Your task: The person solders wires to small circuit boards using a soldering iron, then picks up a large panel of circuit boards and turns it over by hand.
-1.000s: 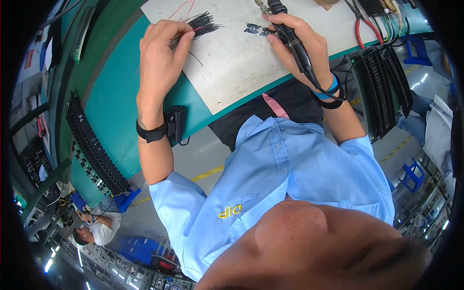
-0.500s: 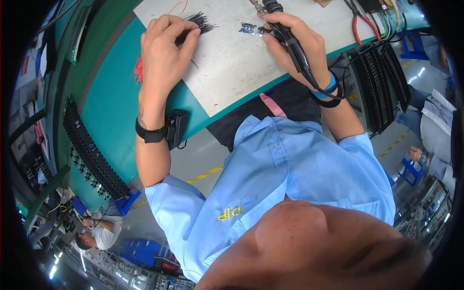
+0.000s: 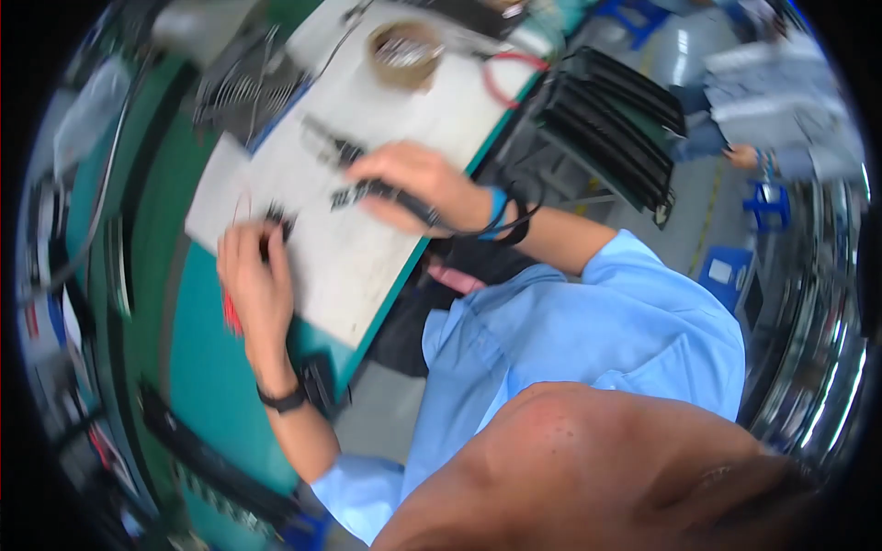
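Here, right hand [image 3: 423,184]: closed around a black corded tool [image 3: 402,198], its blurred front end pointing to the upper left of the frame.
Small dark board piece [image 3: 347,196]: just left of the right fingers, left of frame centre; exact contact lost to blur.
Left hand [image 3: 254,275]: left of centre, thumb and fingers closed on a wire bundle [image 3: 279,220]; dark ends poke past the fingertips, red strands [image 3: 230,312] show at the hand's outer side.
White sheet [image 3: 322,285]: on the green table [image 3: 207,386], left hand over its edge.
Brown ring [image 3: 378,57]: top centre, on the sheet, something shiny inside.
Black slotted racks [image 3: 602,133]: upper right, beside the table.
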Demonstrator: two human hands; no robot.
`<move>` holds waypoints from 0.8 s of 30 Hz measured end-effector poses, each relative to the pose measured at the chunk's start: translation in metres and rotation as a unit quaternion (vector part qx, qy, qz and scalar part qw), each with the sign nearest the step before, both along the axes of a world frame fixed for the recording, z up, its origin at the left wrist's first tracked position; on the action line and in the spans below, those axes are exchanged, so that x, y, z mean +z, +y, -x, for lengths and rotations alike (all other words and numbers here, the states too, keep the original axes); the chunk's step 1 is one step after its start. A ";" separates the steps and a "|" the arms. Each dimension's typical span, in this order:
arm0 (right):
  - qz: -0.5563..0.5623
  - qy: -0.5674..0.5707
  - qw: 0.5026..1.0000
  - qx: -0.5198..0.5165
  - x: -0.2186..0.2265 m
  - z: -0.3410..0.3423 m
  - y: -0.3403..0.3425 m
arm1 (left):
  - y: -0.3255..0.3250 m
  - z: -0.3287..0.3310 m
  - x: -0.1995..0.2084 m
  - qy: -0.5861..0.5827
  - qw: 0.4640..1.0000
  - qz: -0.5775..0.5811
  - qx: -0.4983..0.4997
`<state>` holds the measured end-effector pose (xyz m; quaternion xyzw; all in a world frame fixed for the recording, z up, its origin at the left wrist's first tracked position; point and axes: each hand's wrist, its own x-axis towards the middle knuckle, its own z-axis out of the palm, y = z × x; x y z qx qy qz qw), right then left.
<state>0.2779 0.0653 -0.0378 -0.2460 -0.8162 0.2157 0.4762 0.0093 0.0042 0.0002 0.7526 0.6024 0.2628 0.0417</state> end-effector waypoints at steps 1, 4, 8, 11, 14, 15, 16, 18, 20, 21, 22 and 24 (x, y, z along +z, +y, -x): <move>0.014 0.009 1.000 0.008 0.001 -0.001 -0.001 | -0.002 -0.001 0.000 0.011 1.000 0.007 -0.001; 0.003 0.018 1.000 -0.003 -0.001 -0.003 -0.002 | 0.001 -0.006 0.002 0.027 1.000 0.001 -0.006; 0.015 0.017 1.000 0.007 0.004 -0.004 0.000 | 0.001 -0.012 0.004 0.031 0.999 0.001 0.015; 0.025 0.009 1.000 0.014 0.006 -0.004 0.000 | -0.001 -0.010 0.003 0.032 0.999 0.012 0.028; 0.033 0.000 0.999 0.022 0.007 -0.004 0.000 | -0.003 -0.007 0.001 0.025 0.999 0.006 0.028; 0.029 0.002 0.999 0.017 0.009 -0.006 0.001 | -0.005 -0.009 0.001 0.025 0.999 0.011 0.037; 0.024 0.004 1.000 0.012 0.010 -0.008 0.002 | -0.002 -0.012 0.003 0.023 0.999 0.008 0.033; 0.022 0.011 1.000 0.013 0.006 -0.001 0.001 | 0.001 -0.011 0.005 0.023 0.999 0.002 0.023; 0.025 0.010 1.000 0.006 0.003 0.002 0.001 | -0.003 -0.007 0.003 0.026 0.999 0.007 0.034; 0.025 0.009 1.000 0.002 0.003 0.002 0.001 | -0.004 -0.007 0.003 0.027 0.999 0.009 0.038; 0.025 0.009 1.000 0.005 0.003 0.002 0.001 | -0.005 -0.006 0.003 0.029 0.999 0.010 0.042; 0.025 0.017 1.000 0.007 0.003 0.001 0.003 | -0.003 -0.007 0.002 0.026 0.999 0.005 0.040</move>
